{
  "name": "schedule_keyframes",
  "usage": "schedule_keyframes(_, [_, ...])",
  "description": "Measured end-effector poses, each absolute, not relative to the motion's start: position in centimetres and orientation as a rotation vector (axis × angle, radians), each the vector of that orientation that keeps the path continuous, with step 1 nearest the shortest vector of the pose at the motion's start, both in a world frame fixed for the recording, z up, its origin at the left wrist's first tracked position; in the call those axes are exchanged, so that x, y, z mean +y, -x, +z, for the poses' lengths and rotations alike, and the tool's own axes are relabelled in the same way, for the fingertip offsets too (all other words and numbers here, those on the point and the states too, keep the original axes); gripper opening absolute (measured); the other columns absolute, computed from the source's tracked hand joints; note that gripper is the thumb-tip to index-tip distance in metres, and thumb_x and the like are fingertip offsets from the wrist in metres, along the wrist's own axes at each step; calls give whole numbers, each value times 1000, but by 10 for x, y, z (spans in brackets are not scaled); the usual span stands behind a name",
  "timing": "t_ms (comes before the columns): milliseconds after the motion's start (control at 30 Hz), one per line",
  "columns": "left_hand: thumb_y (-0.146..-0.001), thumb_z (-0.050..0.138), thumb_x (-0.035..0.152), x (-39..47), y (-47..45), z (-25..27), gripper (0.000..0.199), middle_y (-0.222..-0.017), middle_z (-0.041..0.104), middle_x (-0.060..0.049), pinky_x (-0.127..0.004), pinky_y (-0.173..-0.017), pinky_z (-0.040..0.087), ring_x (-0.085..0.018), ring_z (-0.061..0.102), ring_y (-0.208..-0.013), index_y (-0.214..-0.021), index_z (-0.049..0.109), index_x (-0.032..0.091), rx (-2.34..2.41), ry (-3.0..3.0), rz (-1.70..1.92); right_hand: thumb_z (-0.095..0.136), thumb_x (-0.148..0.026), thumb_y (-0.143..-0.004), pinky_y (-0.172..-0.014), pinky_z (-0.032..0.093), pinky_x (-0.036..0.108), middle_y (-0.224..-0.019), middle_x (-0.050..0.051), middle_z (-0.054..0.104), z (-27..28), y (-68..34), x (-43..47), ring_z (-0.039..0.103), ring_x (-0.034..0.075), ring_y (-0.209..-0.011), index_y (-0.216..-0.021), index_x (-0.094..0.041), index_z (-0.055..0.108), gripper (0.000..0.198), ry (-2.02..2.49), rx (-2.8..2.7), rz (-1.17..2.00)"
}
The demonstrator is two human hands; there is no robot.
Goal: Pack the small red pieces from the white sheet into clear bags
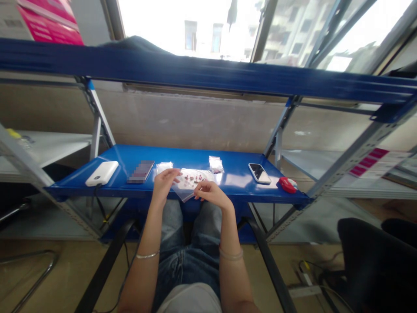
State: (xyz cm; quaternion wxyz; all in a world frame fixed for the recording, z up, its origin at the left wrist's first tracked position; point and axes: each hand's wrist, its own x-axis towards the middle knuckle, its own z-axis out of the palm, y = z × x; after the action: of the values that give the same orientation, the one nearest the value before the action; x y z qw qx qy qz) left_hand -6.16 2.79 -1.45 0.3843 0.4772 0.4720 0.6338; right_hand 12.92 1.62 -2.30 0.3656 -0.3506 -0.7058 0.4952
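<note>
A clear zip bag [184, 194] lies flat at the front of the blue shelf, with several small red and dark pieces [193, 178] spread on a white patch over it. My left hand [164, 181] is at the left side of the bag, fingers bent together and pointing right over it. On the right, my right hand [210, 192] hovers at the bag's near edge with thumb and fingers pinched. Whatever either hand holds is too small to make out. Behind them sit a small white packet [164, 167] and another clear packet [216, 164].
On the blue shelf [234, 191] stand a white power bank [102, 173] with a cable, a dark blurred-out slab [140, 171], a phone [259, 173] and a red-and-white item [288, 184]. An upper blue beam [208, 76] crosses above. Black chair armrests [270, 265] flank my legs.
</note>
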Motion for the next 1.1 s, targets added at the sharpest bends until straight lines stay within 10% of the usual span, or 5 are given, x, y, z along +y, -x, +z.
schedule_keyframes(567, [-57,77,41,25,64,-15,28,-71,69,-5,-21,-54,43,-11,58,-56,-66,69,16,1120,-1132,1533,63,-35,-73,-56,46,21,-65,3,67,-16,-136,11,64,13,-64,-69,-16,59,20,776,-1774,1360])
schedule_keyframes(833, [-56,78,48,32,59,-20,50,-101,71,-9,-20,-60,46,-14,65,-77,-96,69,19,1149,-1009,1615,67,-42,-72,-55,46,22,-68,2,66,-23,-137,19,65,15,-66,-72,-17,61,26,849,-1556,1187])
schedule_keyframes(1100, [-58,77,44,25,47,-21,34,-81,73,-9,-28,-66,49,-19,67,-72,-76,74,16,1059,-1222,1298,67,-46,-73,-58,48,24,-75,3,67,-21,-140,21,67,17,-74,-76,-19,64,26,816,-1396,1065])
